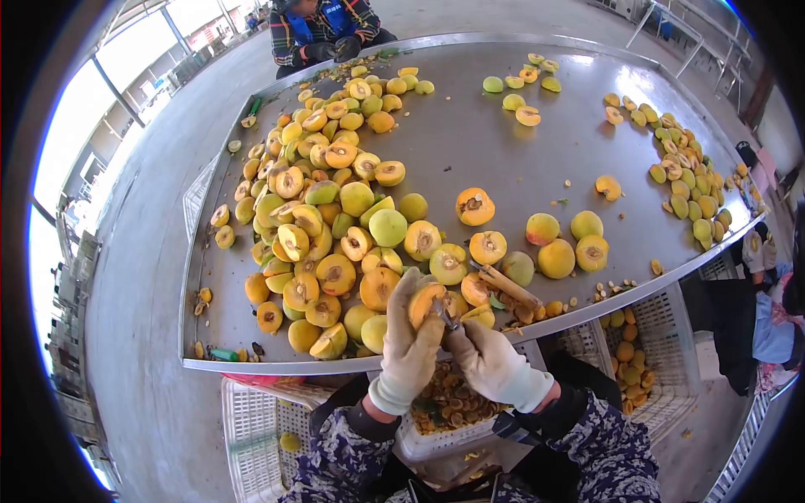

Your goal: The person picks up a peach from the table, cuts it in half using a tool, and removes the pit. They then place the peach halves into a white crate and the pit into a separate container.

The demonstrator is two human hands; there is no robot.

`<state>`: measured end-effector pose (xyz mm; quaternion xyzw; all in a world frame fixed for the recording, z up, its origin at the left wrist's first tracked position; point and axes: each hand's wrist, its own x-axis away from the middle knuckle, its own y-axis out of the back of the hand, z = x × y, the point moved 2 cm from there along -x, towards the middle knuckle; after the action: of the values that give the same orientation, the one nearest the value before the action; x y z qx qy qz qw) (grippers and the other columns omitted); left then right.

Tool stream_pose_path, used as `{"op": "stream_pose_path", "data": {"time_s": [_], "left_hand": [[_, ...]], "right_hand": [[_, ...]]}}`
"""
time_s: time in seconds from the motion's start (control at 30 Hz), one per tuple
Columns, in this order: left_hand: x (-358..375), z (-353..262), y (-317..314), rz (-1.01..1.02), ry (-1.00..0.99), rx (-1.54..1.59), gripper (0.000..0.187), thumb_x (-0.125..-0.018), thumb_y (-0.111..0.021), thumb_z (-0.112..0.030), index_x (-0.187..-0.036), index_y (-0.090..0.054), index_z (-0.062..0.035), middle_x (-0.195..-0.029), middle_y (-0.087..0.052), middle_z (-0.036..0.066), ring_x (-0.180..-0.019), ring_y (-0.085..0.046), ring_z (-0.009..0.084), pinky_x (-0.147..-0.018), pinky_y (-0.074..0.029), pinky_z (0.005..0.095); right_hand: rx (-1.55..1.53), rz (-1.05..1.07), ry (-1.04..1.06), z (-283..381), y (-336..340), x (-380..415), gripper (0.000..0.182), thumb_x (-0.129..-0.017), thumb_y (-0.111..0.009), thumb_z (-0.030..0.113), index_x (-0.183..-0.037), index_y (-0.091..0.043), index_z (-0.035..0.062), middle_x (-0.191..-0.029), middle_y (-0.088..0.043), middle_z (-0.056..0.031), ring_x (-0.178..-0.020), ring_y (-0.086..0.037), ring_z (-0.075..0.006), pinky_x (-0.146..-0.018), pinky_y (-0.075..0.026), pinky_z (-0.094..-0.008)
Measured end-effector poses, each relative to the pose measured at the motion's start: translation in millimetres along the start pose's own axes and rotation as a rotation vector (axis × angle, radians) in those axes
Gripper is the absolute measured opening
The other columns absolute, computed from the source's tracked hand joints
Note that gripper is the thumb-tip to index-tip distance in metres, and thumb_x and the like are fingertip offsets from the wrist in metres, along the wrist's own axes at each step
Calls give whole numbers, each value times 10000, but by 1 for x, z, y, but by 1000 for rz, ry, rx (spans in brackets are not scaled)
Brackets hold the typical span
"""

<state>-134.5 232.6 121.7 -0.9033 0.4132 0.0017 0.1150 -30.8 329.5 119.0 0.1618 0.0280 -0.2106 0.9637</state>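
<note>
My gloved left hand [409, 339] is closed around a halved yellow peach [425, 303], its cut side turned toward my other hand. In my gloved right hand [496, 365] is a small metal pitting tool [447, 317], its tip against the peach's cut face; the grip hides its handle and exact shape. Just past my hands, cut peaches [335, 272] and whole ones lie heaped along the left of the metal table [470, 92]. A wooden-handled tool [510, 287] rests among fruit near the front edge.
A crate of pits and scraps [453, 402] stands below my hands. Other white crates are at the left [251, 436] and right [662, 335], the right one holding peaches. A person [323, 33] works at the far edge. More peach halves [692, 180] lie along the right side.
</note>
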Motion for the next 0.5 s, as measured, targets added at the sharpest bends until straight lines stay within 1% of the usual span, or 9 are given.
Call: {"op": "stream_pose_path", "data": {"time_s": [0.07, 0.1, 0.17, 0.2, 0.27, 0.37, 0.43, 0.47, 0.5], "left_hand": [[6, 11, -1, -78, -85, -39, 538, -923, -467, -7, -1422, -273, 48, -1326, -446, 134, -1199, -459, 182, -1031, -374, 307], [2, 15, 6, -34, -37, -104, 555, -945, -523, -124, -1427, -278, 2, -1260, -522, 125, -1176, -508, 199, -1024, -410, 345], [-8, 2, 16, 93, 79, -23, 557, -942, -528, -127, -1424, -281, 3, -1259, -524, 126, -1170, -512, 198, -1021, -412, 342], [-12, -1, 17, 216, 190, 59, 560, -939, -533, -131, -1422, -284, 4, -1259, -527, 128, -1165, -516, 197, -1019, -415, 338], [-19, -3, 21, 242, 234, 74, 575, -928, -556, -147, -1418, -293, 3, -1254, -537, 130, -1161, -525, 197, -1017, -418, 337], [-21, -6, 16, 272, 303, 126, 528, -902, -496, -47, -1398, -328, 16, -1224, -510, 91, -1117, -498, 138, -968, -420, 288], [-24, -7, 10, 269, 20, -534, 521, -912, -501, -60, -1395, -321, 19, -1226, -516, 96, -1111, -508, 144, -959, -429, 291], [-24, -11, 11, 276, 17, -539, 521, -912, -501, -60, -1395, -321, 19, -1226, -516, 96, -1111, -508, 144, -959, -429, 291], [-21, -14, 13, 290, 156, -181, 513, -911, -507, -55, -1386, -329, 24, -1223, -520, 98, -1112, -511, 146, -957, -431, 291]], "right_hand": [[21, -20, 4, -3, -6, 4, 294, -1002, -486, 292, -1023, -496, -1, -711, -564, -105, -667, -563, -258, -646, -470, -388], [-113, 74, -128, 5, -1, 5, 281, -1000, -494, 282, -1016, -493, 1, -713, -556, -89, -662, -557, -239, -634, -469, -383], [-414, 287, -413, 13, 9, 6, 294, -1007, -479, 299, -1004, -485, 5, -734, -528, -44, -654, -523, -195, -607, -459, -354], [-422, 287, -418, 20, 16, 4, 294, -1007, -479, 299, -1004, -485, 5, -734, -528, -44, -654, -523, -195, -607, -459, -354], [-616, 419, -735, 28, 22, 2, 331, -1013, -455, 350, -997, -486, 21, -753, -507, -14, -648, -486, -133, -575, -437, -296], [-605, 370, -598, 21, 17, 2, 397, -1005, -443, 430, -991, -493, 36, -718, -498, -1, -611, -465, -84, -526, -406, -234], [-487, 322, -521, 12, 11, 3, 435, -987, -452, 475, -977, -498, 43, -699, -491, 7, -561, -452, -64, -477, -385, -220], [-368, 272, -445, 11, 10, 2, 473, -969, -460, 521, -963, -503, 50, -680, -484, 14, -512, -440, -44, -427, -364, -205], [-367, 274, -446, 14, 16, 3, 473, -969, -460, 521, -963, -503, 50, -680, -484, 14, -512, -440, -44, -427, -364, -205]]}}
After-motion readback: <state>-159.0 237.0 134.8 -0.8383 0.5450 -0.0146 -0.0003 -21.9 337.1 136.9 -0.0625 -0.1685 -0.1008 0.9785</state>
